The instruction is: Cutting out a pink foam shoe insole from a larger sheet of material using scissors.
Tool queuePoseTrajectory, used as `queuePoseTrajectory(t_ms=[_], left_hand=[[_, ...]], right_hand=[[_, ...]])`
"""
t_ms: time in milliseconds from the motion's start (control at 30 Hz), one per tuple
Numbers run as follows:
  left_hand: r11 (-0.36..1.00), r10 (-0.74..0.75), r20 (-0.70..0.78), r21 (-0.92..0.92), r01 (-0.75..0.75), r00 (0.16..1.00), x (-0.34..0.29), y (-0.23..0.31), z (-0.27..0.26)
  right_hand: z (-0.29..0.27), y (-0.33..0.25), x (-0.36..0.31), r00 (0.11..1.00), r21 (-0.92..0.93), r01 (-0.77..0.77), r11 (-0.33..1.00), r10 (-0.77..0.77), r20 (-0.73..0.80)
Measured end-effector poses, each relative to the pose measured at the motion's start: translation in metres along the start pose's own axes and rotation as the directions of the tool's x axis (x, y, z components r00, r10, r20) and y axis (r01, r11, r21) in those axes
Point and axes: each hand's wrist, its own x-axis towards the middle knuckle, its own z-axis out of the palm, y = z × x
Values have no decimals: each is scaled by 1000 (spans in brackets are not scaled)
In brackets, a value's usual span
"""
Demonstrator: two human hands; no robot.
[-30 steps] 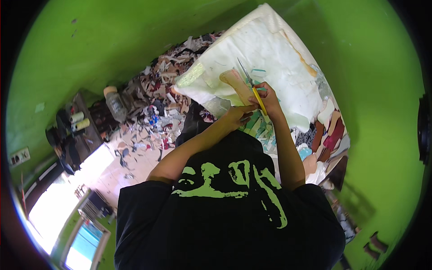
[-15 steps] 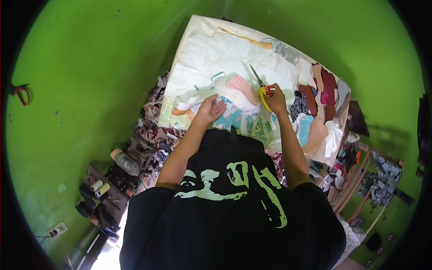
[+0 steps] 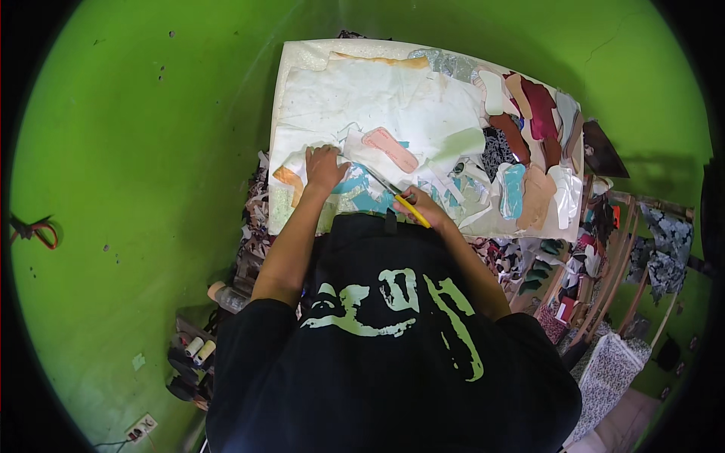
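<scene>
My right hand point(image 3: 423, 208) is closed around the yellow handles of a pair of scissors point(image 3: 384, 181) near the front edge of the table. The blades point up and to the left, over white and teal scraps point(image 3: 370, 198). My left hand point(image 3: 325, 167) rests palm down on white sheet material, with fingers and thumb apart. Between and beyond the hands lies a pink sole-shaped piece point(image 3: 390, 149) with a marked outline, on top of a white piece. A large white sheet point(image 3: 377, 98) spreads behind it.
Sole-shaped cut pieces in teal point(image 3: 512, 192), tan point(image 3: 536, 198) and dark red point(image 3: 540, 109) crowd the table's right side. An orange-brown scrap point(image 3: 288, 180) lies at the left. Piled offcuts point(image 3: 257, 196) stand beside the table, and a wooden rack point(image 3: 604, 264) is at the right.
My right hand has brought the scissors down and left, close to my body. The left hand has moved left and turned palm down onto the sheet. The view has shifted slightly.
</scene>
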Motion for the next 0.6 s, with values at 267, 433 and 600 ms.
queuePoseTrajectory(t_ms=[267, 433, 600], left_hand=[[902, 1, 208, -422, 89, 978, 4, -13, 13], [707, -72, 253, -669, 228, 965, 3, -30, 31], [555, -98, 315, -770, 315, 944, 3, -40, 44]], right_hand=[[23, -15, 16, 995, 136, -99, 986, 95, 36], [37, -31, 23, 994, 134, -82, 988, 72, 78], [45, -30, 33, 998, 47, -52, 998, 49, 50]])
